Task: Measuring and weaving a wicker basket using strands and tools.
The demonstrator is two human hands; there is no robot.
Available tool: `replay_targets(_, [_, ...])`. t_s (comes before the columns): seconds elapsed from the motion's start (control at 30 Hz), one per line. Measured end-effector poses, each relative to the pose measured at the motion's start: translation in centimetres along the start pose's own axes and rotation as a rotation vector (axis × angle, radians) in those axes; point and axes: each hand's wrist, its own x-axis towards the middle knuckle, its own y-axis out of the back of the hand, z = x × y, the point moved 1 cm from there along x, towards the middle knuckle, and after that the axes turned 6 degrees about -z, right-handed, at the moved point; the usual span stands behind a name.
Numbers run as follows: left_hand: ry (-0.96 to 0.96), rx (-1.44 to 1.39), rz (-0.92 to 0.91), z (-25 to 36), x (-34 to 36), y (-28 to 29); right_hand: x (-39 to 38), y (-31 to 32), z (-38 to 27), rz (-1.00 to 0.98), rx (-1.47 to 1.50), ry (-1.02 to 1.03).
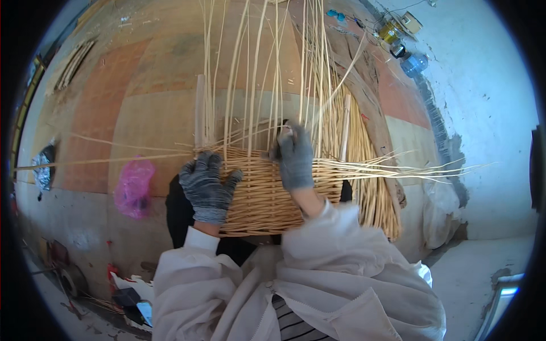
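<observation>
A half-woven wicker panel of pale rods lies across my lap, its upright rods fanning out away from me. My left hand, in a grey striped glove, is closed over the panel's upper left edge, thumb apart on the weave. Near the middle of that edge, my gloved right hand is slightly smeared by motion. Its fingers are curled around a thin wicker rod among the uprights; their tips are partly hidden. Loose rod ends stick out past the panel's right side.
Long rods lie in a thick bundle to the right. On the left floor are a pink plastic bag and a silvery bag. A blue water bottle stands by the far right wall. Wooden stakes rise at the panel's ends.
</observation>
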Motion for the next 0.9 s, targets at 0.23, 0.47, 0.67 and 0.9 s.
replay_targets(0.23, [-0.274, -0.077, -0.023, 4.3, 1.1, -0.8, 1.7, 3.1, -1.3, -0.29, -0.977, 0.291])
replay_targets(0.47, [0.084, 0.028, -0.49, 7.5, 1.6, -1.6, 5.3, 5.7, -1.8, 0.006, -0.42, 0.27])
replay_targets(0.67, [-0.309, -0.147, -0.231, 11.9, 2.4, -3.3, -3.1, 11.8, -4.1, 0.053, -0.149, 0.107])
replay_targets(0.9, [-0.168, 0.022, -0.743, 16.4, 3.5, -4.4, 6.5, 11.7, -5.2, 0.044, -1.266, 0.58])
